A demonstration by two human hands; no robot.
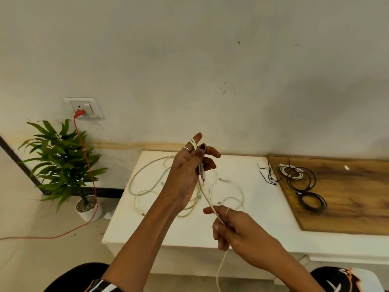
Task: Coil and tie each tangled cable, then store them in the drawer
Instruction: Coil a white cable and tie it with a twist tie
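Right hand (pixel 235 226): nearest the camera, fingers curled around the white cable (pixel 207 199) and pinching it between thumb and fingertips; a ring sits on one finger.
Loose tail: below the right hand the same cable hangs down past the front edge of the white table (pixel 168 232) toward the bottom of the view.
White cable: from the right hand it runs up and to the left, taut, to the left hand.
Left hand (pixel 187 171): raised above the table with palm turned toward the camera, fingers partly closed; the cable's plug end is clamped against the palm side of the fingers, and a turn of cable is wrapped over the raised fingers (two strands show just under the fingertip).
Tangled cables (pixel 147 186): pale loops lying loose on the white table behind and under the left hand, overlapping one another.
Black ties (pixel 268 175): thin dark strands on the table near the wooden board's left edge.
Wooden board (pixel 347 199): on the right of the table, carrying one white coil (pixel 291 172) and two black coils (pixel 312 202) lying close together.
Drawer: cannot be seen.
Potted plant (pixel 63 161): on the floor to the left, beside the wall.
Wall socket (pixel 84 107): above the plant, with an orange cord (pixel 88 165) plugged in and trailing down across the floor.
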